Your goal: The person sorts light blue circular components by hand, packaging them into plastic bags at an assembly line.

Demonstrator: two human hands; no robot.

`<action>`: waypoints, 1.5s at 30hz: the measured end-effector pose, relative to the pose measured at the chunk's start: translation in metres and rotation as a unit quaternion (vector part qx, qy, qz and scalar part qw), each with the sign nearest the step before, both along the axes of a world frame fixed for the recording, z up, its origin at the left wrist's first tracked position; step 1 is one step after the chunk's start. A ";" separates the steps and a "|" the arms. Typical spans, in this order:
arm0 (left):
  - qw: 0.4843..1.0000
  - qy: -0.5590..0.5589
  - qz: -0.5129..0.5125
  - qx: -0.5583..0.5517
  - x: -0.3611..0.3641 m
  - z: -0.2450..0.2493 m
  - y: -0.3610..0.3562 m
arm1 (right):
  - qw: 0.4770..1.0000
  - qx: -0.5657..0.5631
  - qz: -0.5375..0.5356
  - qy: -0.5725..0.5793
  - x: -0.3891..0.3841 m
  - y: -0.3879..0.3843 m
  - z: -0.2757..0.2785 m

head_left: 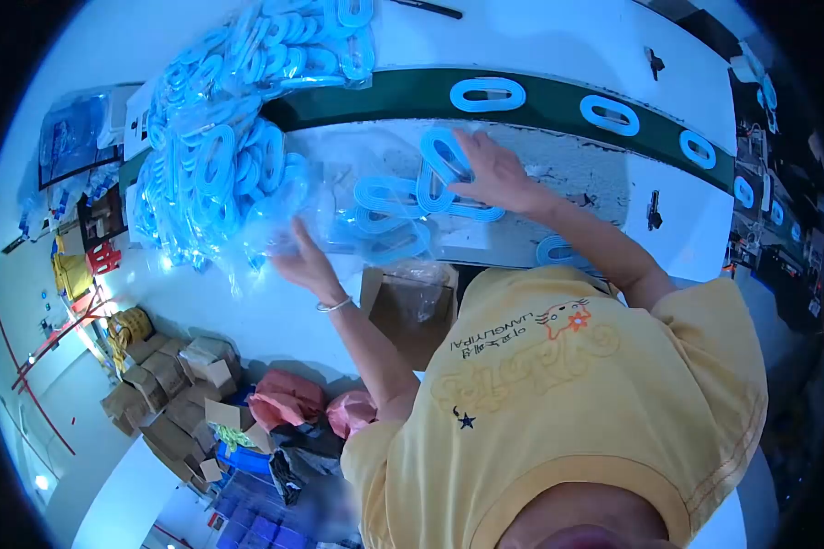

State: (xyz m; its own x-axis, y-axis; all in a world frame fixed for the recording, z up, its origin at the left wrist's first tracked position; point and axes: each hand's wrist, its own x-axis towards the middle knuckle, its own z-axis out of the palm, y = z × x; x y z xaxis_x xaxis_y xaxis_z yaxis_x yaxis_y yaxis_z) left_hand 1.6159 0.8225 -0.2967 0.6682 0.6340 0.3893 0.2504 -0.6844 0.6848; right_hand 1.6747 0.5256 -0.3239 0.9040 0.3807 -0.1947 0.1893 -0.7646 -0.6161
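My right hand grips the edge of a light-blue oval coil, tilted up over the worktop, thumb and fingers at its right side. Beneath it, more oval coils lie overlapping on the worn tabletop. To the left, my left hand, with a bracelet at the wrist, has its thumb raised apart from the fingers. Clear plastic film shows right at its fingertips, beside a big heap of bagged blue coils.
A green conveyor belt crosses behind the worktop, carrying spaced oval coils. An open cardboard box holding clear plastic stands against the front edge. Cartons and red bags sit on the floor at lower left.
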 end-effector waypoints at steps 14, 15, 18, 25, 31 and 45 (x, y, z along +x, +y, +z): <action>0.970 0.210 -0.072 0.101 -0.016 -0.051 -0.009 | 0.980 0.140 -0.119 -0.081 0.136 0.030 -0.092; 0.973 0.188 -0.064 0.116 -0.015 -0.051 -0.009 | 0.974 0.093 -0.127 -0.166 0.129 0.030 -0.099; 0.980 0.126 -0.028 0.151 -0.022 -0.062 -0.013 | 0.966 0.115 -0.015 -0.229 0.077 0.004 -0.038; 0.986 0.090 0.011 0.139 -0.016 -0.078 -0.009 | 0.957 0.102 0.240 -0.128 0.067 -0.042 -0.024; 0.980 0.073 0.038 0.179 -0.017 -0.079 -0.014 | 0.967 0.214 0.040 0.134 0.099 -0.036 -0.006; 0.976 0.046 0.036 0.209 -0.016 -0.090 -0.007 | 0.970 -0.033 -0.079 -0.227 0.105 0.031 -0.028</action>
State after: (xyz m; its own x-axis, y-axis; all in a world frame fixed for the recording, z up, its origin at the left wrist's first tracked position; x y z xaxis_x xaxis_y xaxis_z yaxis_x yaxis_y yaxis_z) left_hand 1.6000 0.8156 -0.3865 0.6729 0.4786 0.5641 0.3554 -0.8779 0.3208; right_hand 1.7799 0.5570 -0.3518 0.9484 0.2304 0.2178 0.3066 -0.8410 -0.4457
